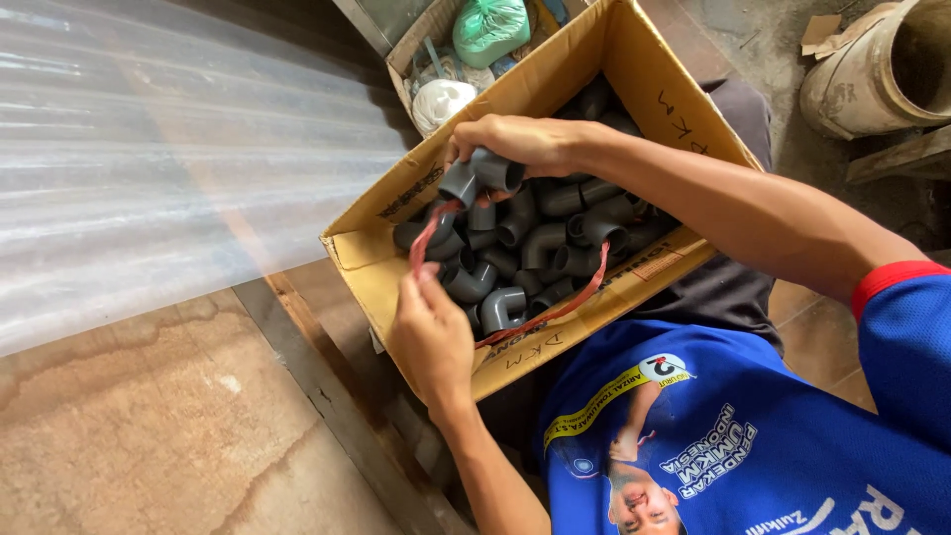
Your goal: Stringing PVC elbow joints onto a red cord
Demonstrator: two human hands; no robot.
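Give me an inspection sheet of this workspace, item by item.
Surface: worn brown floor; translucent corrugated sheet lying across it.
Job's things: open cardboard box filled with grey pipe elbows; red strap looping over them.
Clutter: green bag and white bundle in a second box behind.
Fingers: left hand pinches the red strap; right hand grips one lifted elbow.
Cables: nothing seen.
Surroundings: large pale pipe at upper right.
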